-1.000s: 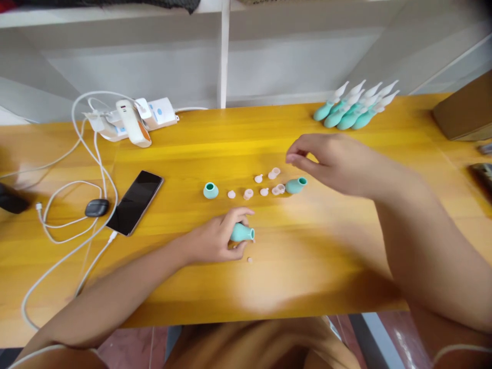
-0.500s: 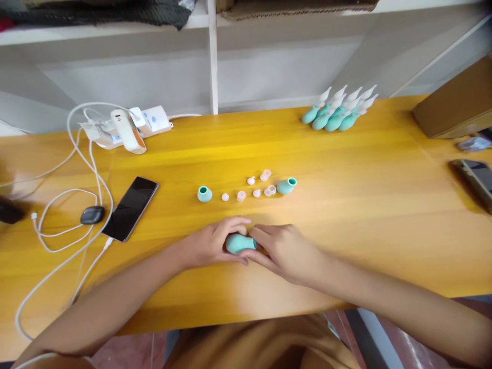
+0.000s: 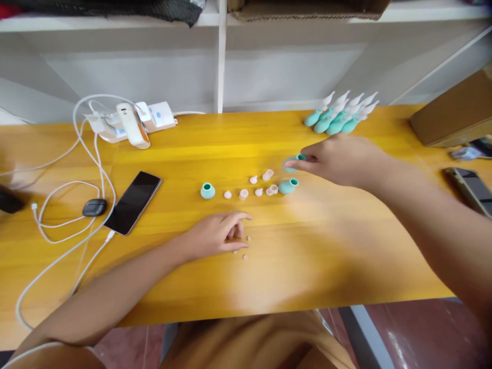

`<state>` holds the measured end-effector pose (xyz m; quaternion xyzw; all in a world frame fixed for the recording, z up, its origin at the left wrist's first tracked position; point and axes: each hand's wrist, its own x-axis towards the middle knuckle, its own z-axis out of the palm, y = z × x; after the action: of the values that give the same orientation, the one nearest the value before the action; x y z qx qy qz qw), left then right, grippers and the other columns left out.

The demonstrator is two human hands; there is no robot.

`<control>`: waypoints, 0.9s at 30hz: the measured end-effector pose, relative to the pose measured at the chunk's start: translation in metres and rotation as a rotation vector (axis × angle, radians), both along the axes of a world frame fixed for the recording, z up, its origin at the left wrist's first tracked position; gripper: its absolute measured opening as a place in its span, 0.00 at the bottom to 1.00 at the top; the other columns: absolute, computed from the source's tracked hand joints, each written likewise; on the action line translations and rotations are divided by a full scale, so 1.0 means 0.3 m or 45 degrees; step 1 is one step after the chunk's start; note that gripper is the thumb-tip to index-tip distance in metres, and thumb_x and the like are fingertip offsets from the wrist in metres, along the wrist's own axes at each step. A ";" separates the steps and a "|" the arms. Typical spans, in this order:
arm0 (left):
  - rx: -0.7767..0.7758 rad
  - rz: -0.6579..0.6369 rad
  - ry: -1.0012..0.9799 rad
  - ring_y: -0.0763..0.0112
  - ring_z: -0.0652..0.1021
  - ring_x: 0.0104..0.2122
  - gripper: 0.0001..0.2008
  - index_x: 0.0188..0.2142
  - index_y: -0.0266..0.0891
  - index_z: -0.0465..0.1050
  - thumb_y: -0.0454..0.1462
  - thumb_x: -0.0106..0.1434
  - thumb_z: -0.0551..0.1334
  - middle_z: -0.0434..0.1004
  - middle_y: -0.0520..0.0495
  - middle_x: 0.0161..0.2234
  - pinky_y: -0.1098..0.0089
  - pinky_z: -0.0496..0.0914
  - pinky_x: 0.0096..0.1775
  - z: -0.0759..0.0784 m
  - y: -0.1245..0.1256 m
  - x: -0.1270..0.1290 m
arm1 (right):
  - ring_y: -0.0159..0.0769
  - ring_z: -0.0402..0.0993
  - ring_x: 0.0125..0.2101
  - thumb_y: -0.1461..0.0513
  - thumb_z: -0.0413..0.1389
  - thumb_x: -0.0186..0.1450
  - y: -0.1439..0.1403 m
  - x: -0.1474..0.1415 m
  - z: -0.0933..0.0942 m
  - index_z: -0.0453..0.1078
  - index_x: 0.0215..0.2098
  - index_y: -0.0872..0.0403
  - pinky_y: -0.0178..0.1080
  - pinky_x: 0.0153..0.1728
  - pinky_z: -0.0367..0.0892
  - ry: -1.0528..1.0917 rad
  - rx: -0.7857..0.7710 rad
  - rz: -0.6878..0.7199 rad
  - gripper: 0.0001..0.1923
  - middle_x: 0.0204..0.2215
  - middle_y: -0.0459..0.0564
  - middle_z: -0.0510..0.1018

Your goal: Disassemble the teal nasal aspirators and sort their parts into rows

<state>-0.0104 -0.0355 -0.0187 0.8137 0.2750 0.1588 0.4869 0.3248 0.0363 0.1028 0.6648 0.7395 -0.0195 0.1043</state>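
My right hand (image 3: 334, 161) holds a teal rubber bulb (image 3: 291, 164) by its neck, just behind another teal bulb (image 3: 287, 186) that lies on its side on the table. My left hand (image 3: 223, 233) rests low over the wood, fingers apart and holding nothing. Tiny pale bits (image 3: 245, 257) lie beside its thumb. Beyond the left hand, small pink stoppers (image 3: 228, 195) and pink cup-shaped pieces (image 3: 243, 194) are spread in a loose group. A third teal bulb (image 3: 208, 191) stands at the left end of them, its mouth facing up.
Several teal bulbs with white pointed nozzles (image 3: 340, 114) lie in rows at the back right. A phone (image 3: 133, 203), a black case (image 3: 94, 207) and white cables are on the left, near a power strip (image 3: 159, 117). A cardboard box (image 3: 449, 113) stands far right.
My right hand has carried the teal bulb away from my left hand, forward and to the right. My left hand has let go, and tiny pale bits now show on the table.
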 end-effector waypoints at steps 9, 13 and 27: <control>0.044 -0.006 0.010 0.70 0.79 0.34 0.23 0.63 0.41 0.67 0.46 0.75 0.67 0.82 0.49 0.40 0.70 0.74 0.38 -0.003 0.001 0.004 | 0.47 0.75 0.35 0.32 0.50 0.71 0.076 -0.039 -0.104 0.75 0.27 0.52 0.42 0.37 0.59 0.027 -0.272 -0.026 0.36 0.26 0.56 0.77; 0.057 -0.003 0.000 0.70 0.79 0.34 0.22 0.62 0.43 0.67 0.47 0.75 0.67 0.82 0.50 0.40 0.70 0.73 0.39 -0.011 0.001 0.005 | 0.44 0.74 0.34 0.34 0.50 0.75 0.100 0.023 -0.050 0.79 0.36 0.55 0.42 0.38 0.61 0.073 -0.346 -0.062 0.36 0.33 0.58 0.81; 0.119 -0.025 -0.005 0.71 0.80 0.34 0.18 0.61 0.42 0.66 0.41 0.76 0.66 0.82 0.50 0.40 0.71 0.73 0.39 -0.007 -0.001 0.000 | 0.42 0.76 0.61 0.63 0.56 0.73 0.400 0.370 -0.020 0.80 0.56 0.71 0.48 0.48 0.60 0.145 0.459 -0.388 0.21 0.61 0.72 0.77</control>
<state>-0.0105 -0.0359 -0.0208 0.8378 0.2584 0.1684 0.4505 0.4358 0.1562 0.0967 0.7744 0.6268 0.0598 -0.0621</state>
